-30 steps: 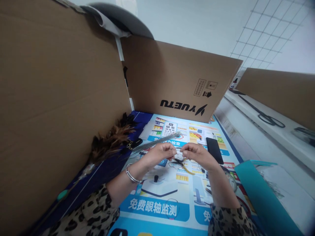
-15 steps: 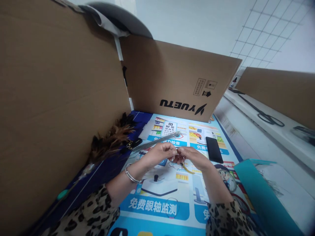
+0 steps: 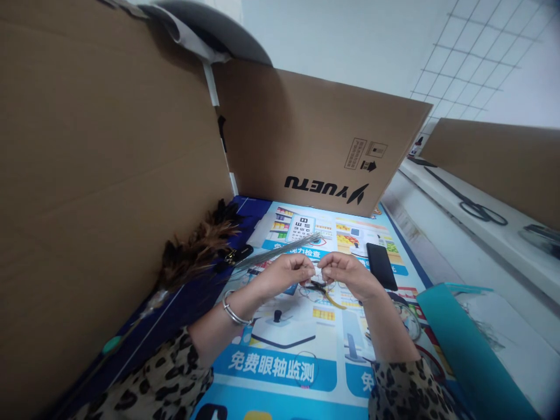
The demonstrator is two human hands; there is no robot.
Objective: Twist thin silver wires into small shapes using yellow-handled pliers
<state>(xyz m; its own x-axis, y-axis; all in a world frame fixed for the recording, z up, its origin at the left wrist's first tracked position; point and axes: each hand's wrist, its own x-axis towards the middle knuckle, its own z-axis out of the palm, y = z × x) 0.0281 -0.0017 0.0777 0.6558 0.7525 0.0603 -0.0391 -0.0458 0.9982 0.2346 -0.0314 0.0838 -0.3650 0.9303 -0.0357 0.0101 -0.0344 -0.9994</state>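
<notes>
- Nearest, two leopard-print sleeves (image 3: 153, 379) reach in from the lower corners; a silver bangle (image 3: 233, 315) circles the left wrist.
- Under the arms, a bright printed sheet (image 3: 289, 335) with white Chinese lettering on blue bands covers the work surface.
- At lower right stands a teal box (image 3: 470, 344), with fine tangled strands (image 3: 485, 332) against white beside its teal side.
- In the middle, the left hand (image 3: 289, 274) is nearly closed, thumb and fingertips drawn into a pinch.
- Facing it, just apart, the right hand (image 3: 347, 274) is curled the same way, thumb against bent fingers. Something fine, perhaps wire, may sit between the two pinches, but it is too small to make out, so what either hand grips cannot be told.
- Right below the fingertips, pliers (image 3: 324, 291) with dark jaws and a yellow handle lie on the sheet, thin loops around them.
- Just beyond the left hand, a bundle of thin grey rods (image 3: 280, 252) lies slantwise; a black fob (image 3: 242, 254) is near its left end.
- Beyond the right hand lies a flat black phone-like slab (image 3: 381, 267).
- Farther left, brown and black feathers (image 3: 199, 248) rest along a cardboard wall (image 3: 105, 146).
- At the back stands a cardboard panel (image 3: 315, 134) printed "YUETU" upside down.
- Far right, black-handled scissors (image 3: 481, 212) lie on a white ledge (image 3: 441, 198).
</notes>
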